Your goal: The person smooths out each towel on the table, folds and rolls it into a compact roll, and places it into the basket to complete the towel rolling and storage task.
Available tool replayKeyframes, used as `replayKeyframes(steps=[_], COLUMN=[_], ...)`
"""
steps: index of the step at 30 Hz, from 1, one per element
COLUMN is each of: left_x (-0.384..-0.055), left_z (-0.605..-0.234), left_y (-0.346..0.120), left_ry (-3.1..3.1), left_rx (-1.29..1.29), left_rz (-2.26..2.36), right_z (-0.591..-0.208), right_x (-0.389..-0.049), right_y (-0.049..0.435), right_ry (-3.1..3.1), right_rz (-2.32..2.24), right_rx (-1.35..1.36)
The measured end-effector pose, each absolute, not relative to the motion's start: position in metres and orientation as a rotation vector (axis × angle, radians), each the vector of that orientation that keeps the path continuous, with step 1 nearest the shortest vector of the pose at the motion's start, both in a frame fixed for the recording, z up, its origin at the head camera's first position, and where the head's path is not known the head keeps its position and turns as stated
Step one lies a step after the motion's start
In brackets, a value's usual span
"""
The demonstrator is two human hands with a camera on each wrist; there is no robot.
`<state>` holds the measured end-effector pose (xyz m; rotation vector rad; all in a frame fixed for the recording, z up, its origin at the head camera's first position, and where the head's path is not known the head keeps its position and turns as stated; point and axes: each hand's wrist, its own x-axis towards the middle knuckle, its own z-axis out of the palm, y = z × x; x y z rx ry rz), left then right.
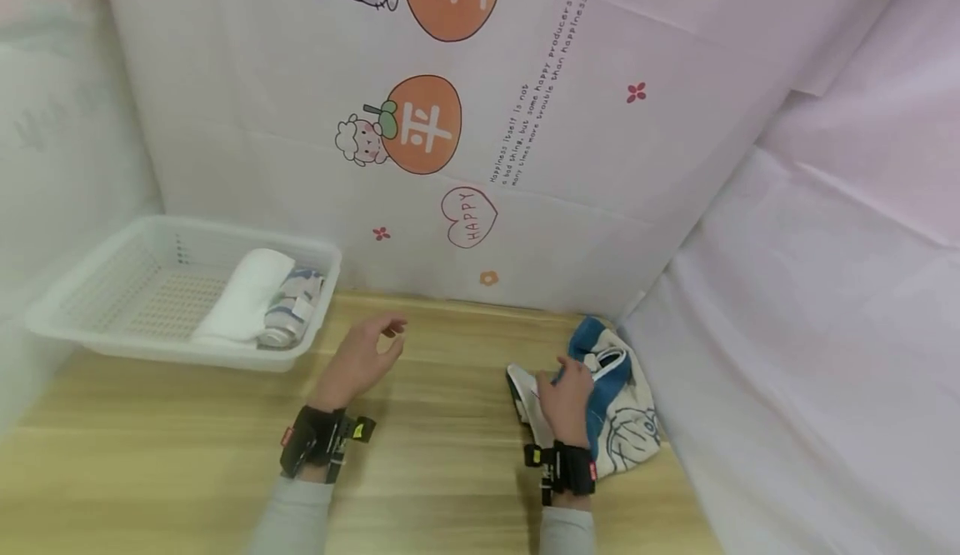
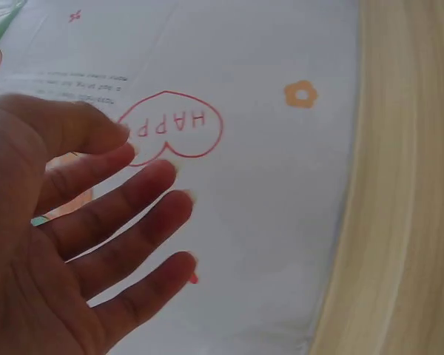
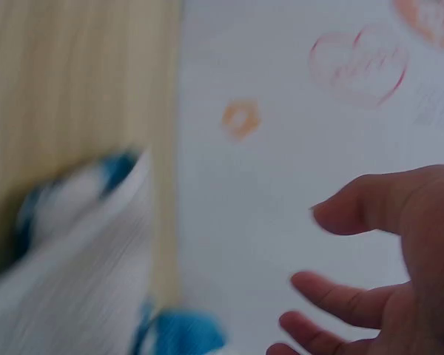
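Observation:
My left hand [image 1: 362,361] hovers over the wooden table to the right of the basket, fingers loosely bent and holding nothing. In the left wrist view its fingers [image 2: 126,214] spread before the white backdrop. Toward the right, my right hand [image 1: 567,395] is above a crumpled blue and white cloth [image 1: 626,422] with a line drawing on it. Thumb and fingers stand apart in the right wrist view, with nothing between them. A folded white cloth piece [image 1: 531,405] with a dark edge lies beside and partly behind this hand; it appears blurred in the right wrist view.
At the left stands a white plastic basket [image 1: 112,340]. Inside its right end lie a rolled white towel [image 1: 247,295] and a rolled patterned cloth [image 1: 292,309]. A printed white sheet [image 1: 300,163] closes off the back, and pale fabric [image 1: 810,330] hangs along the right.

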<state>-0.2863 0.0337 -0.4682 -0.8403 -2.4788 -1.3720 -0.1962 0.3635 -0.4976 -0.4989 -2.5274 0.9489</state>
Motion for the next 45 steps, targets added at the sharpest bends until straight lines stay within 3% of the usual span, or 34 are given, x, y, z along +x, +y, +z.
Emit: replayKeyframes(steps=[9, 13, 22, 30, 36, 39, 45], left_x=[-0.288, -0.285, -0.281, -0.268, -0.258, -0.262, -0.282], left_z=[-0.482, -0.482, -0.483, -0.48, -0.496, -0.5, -0.482], left_y=[0.045, 0.047, 0.054, 0.076, 0.092, 0.084, 0.057], left_ry=[-2.549, -2.559, -2.619, -2.663, -2.703, -2.751, -2.717], left_rx=[-0.942, -0.932, -0.982, -1.128, -1.398, -1.339, -1.182], left_rz=[-1.389, -1.379, -1.375, -1.378, -1.099, -1.031, -1.107], right_z=[-0.54, -0.549, -0.539, -0.51, -0.465, -0.458, -0.481], right_x=[-0.16, -0.154, -0.161, -0.193, -0.188, -0.185, -0.194], right_y=[0.434, 0.446, 0.427, 0.345, 0.289, 0.286, 0.304], right_ry=[-2.581, -2.571, -2.71, -2.576, -2.438, -2.527, -2.738], right_rz=[0.886, 0.775, 0.981, 1.404, 1.569, 1.532, 1.178], right_rx=[-1.014, -1.036, -0.705, -0.347, 0.124, 0.233, 0.348])
